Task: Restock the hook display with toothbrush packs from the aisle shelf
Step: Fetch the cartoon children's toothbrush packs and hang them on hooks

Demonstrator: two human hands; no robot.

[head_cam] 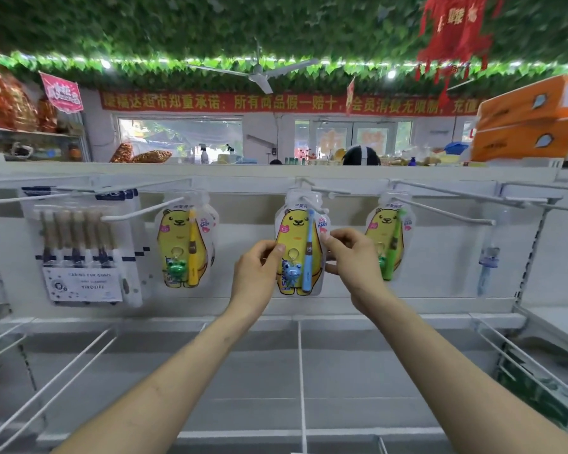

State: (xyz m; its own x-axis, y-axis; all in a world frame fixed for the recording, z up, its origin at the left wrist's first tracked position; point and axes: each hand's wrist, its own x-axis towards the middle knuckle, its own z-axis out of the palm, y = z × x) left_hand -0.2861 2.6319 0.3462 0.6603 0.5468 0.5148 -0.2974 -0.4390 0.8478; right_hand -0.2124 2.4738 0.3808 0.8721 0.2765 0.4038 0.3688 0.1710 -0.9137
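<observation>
Yellow bear-shaped card is what you have between your hands. The toothbrush pack (295, 231) with the blue brush hangs in the middle of the display, with its top tab up at the white hook (333, 191) and close to the back panel (243, 231).

Your left hand (258, 268) pinches the pack's left edge, thumb on the front and fingers curled behind. Your right hand (350, 253) pinches the right edge the same way, thumb and forefinger closed on the clear rim. Both grips are narrow and sit at the edges, and that looks deliberate. Holding the sides lets you square the pack so it faces the aisle, and it keeps your fingers off the brush and the little blue toy under the plastic.

Whether the tab's hole is fully seated on the wire you cannot tell from here, because the tab is small and partly lost against the panel. It reads as the settling step: the pack is on, and you are straightening it before letting go.

Beside it hang a pack with the yellow brush (184, 244) on the left and a pack with the green brush (389, 237) on the right, each on its own hook and pushed to the back. That keeps the front of each wire free for more stock. Further left hangs a multi-brush pack (79, 244).

Below your forearms runs the shelf (250, 371) with its wire dividers (300, 371). Neither hand carries a spare pack, so the next one would need a fresh reach.
</observation>
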